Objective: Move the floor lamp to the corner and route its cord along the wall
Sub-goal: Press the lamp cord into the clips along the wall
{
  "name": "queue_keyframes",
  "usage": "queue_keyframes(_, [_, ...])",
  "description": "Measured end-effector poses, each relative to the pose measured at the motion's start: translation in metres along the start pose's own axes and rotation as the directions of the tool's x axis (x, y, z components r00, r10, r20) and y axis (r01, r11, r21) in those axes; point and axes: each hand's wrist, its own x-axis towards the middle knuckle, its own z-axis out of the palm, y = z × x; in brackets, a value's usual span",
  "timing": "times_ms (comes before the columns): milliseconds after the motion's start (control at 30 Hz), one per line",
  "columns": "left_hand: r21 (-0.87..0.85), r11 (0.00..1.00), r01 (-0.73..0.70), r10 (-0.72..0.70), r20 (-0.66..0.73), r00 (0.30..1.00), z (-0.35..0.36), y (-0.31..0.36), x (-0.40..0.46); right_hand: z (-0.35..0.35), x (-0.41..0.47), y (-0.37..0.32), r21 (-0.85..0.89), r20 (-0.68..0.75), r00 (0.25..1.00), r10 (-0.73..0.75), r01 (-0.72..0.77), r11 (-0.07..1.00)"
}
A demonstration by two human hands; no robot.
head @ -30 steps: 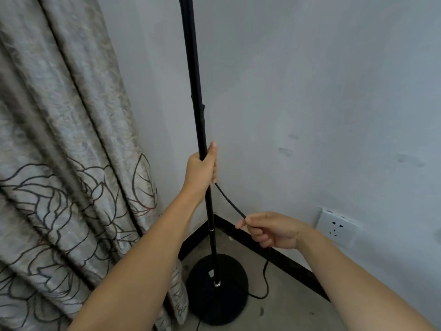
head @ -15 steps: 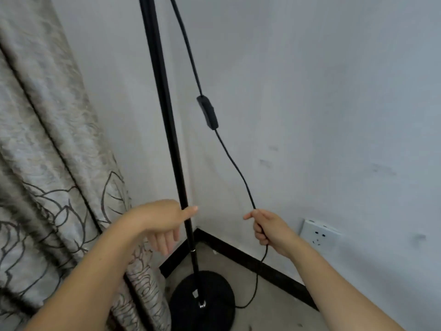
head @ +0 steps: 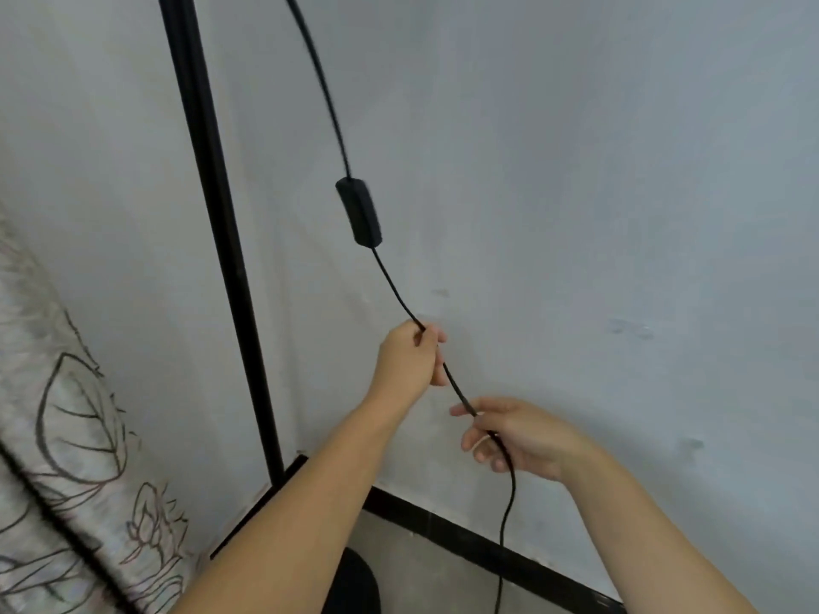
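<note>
Flanking cord [head: 392, 283] — pole [head: 212, 214], curtain [head: 66, 436]; base [head: 354, 582] mostly hidden.

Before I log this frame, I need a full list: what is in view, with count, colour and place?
pole: one, black, upright left of centre, near the corner
base: one, black, on the floor at bottom centre, partly hidden by the forearm
cord: one, black, hanging from top centre, through both hands, to the floor
switch: one, black, on the cord above the hands
curtain: one, grey with dark leaf outlines, far left
skirting: black strip along the foot of both walls
walls: two, pale grey, marked
left hand: one, closed on the cord
right hand: one, pinching the cord lower down
</note>
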Motion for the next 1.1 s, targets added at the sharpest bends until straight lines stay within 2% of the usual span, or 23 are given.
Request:
queue_keyframes(100, [-0.105,0.993,0.052,-0.053,-0.007,0.999,-0.002,-0.003,0.027,-0.005,0.015,-0.023,-0.068,-0.204,0.973,-0.105,0.092,0.993])
queue_keyframes(200, [-0.086,0.996,0.027,-0.024,0.036,0.999,-0.003,-0.007,0.049,-0.001,0.039,-0.040,-0.180,-0.288,0.936,-0.203,0.155,0.971])
queue_keyframes(267, [-0.065,0.998,0.006,-0.003,0.044,0.999,-0.003,-0.011,0.060,0.000,0.054,-0.046,-0.373,-0.356,0.887,-0.295,0.154,0.915])
queue_keyframes(333, [-0.006,1.000,-0.011,0.011,0.029,1.000,-0.002,-0.019,0.067,0.002,0.066,-0.049,-0.587,-0.430,0.793,-0.431,0.117,0.801])
queue_keyframes(433, [0.084,0.992,-0.096,0.098,-0.029,0.995,0.000,-0.031,0.071,0.006,0.076,-0.046,-0.684,-0.458,0.686,-0.566,0.135,0.717])
queue_keyframes(567, [0.168,0.968,-0.184,0.197,-0.066,0.978,0.004,-0.040,0.070,0.006,0.078,-0.037,-0.710,-0.473,0.619,-0.626,0.152,0.687])
queue_keyframes(800, [0.136,0.981,-0.135,0.154,-0.139,0.978,0.006,-0.047,0.061,0.007,0.073,-0.045,-0.795,-0.444,0.595,-0.670,0.085,0.601])
queue_keyframes(967, [0.037,0.991,-0.127,0.131,-0.138,0.982,0.007,-0.044,0.058,0.011,0.065,-0.044,-0.805,-0.460,0.507,-0.729,0.109,0.584])
queue_keyframes(1100, [0.127,0.986,-0.111,0.127,-0.124,0.984,0.008,-0.040,0.061,0.011,0.069,-0.046,-0.783,-0.456,0.594,-0.662,0.085,0.616])
